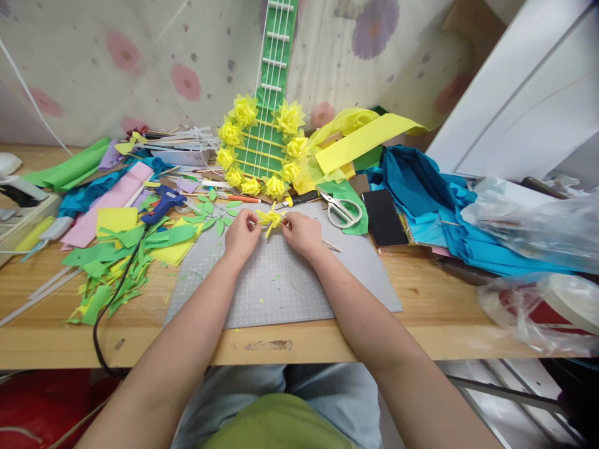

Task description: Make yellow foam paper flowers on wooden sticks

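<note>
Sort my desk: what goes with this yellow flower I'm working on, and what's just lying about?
Likely part of the job:
- yellow flower, between left hand and right hand
- grey mat under your hands
- scissors
- blue glue gun

Probably just lying about:
- black phone
- blue paper
- pink paper

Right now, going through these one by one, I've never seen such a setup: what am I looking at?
There is no machine: one picture, from a camera on the person's head, looks forward and down. Their left hand and right hand hold a small yellow paper flower between them over a gray cutting mat. Around it lie scissors, a blue glue gun, a dark phone and green and yellow scraps. Behind stands a green guitar shape edged with yellow flowers.
</note>
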The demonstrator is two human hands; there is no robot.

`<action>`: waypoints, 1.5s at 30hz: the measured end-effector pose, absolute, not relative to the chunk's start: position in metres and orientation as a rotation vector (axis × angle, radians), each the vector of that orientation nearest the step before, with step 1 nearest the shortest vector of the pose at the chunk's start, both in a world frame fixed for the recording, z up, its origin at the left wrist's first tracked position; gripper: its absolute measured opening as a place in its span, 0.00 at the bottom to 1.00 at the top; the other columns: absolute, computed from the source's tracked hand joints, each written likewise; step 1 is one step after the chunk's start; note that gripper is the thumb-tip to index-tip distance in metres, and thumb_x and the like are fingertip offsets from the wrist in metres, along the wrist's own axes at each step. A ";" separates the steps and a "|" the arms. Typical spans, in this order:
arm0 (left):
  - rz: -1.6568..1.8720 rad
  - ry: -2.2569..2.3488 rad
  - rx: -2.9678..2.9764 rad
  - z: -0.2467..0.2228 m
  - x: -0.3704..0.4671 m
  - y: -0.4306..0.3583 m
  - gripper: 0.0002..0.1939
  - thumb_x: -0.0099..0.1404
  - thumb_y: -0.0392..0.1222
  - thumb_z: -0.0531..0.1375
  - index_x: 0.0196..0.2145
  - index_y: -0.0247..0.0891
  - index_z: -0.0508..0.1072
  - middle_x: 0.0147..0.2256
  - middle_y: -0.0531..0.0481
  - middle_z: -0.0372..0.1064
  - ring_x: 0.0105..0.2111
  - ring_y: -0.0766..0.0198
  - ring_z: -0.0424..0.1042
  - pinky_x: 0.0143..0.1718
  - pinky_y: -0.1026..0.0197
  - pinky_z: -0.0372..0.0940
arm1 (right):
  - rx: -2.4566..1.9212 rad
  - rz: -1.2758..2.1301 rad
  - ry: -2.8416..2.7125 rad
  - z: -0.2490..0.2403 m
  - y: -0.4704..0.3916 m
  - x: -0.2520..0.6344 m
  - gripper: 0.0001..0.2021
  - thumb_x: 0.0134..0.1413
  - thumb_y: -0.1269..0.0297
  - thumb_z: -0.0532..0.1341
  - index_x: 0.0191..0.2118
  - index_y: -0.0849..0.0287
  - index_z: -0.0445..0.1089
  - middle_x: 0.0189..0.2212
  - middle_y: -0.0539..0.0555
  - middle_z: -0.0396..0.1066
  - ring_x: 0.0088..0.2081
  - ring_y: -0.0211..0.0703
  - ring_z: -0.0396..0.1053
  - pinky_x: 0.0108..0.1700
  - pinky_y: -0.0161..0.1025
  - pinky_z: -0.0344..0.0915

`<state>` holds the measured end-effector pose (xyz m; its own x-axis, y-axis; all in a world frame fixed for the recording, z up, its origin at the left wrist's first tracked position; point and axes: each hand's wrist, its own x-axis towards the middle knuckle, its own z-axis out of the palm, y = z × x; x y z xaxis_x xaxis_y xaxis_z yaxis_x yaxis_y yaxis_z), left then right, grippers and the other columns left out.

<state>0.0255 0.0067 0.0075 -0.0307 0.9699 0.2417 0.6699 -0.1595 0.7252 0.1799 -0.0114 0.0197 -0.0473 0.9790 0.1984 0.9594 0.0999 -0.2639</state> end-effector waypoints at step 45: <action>1.149 1.375 1.868 0.001 0.035 0.004 0.20 0.50 0.34 0.57 0.42 0.41 0.61 0.33 0.54 0.70 0.34 0.67 0.69 0.32 0.65 0.63 | -1.782 0.072 -2.100 0.021 -0.017 0.165 0.14 0.54 0.63 0.51 0.45 0.54 0.66 0.38 0.52 0.72 0.39 0.43 0.69 0.36 0.35 0.58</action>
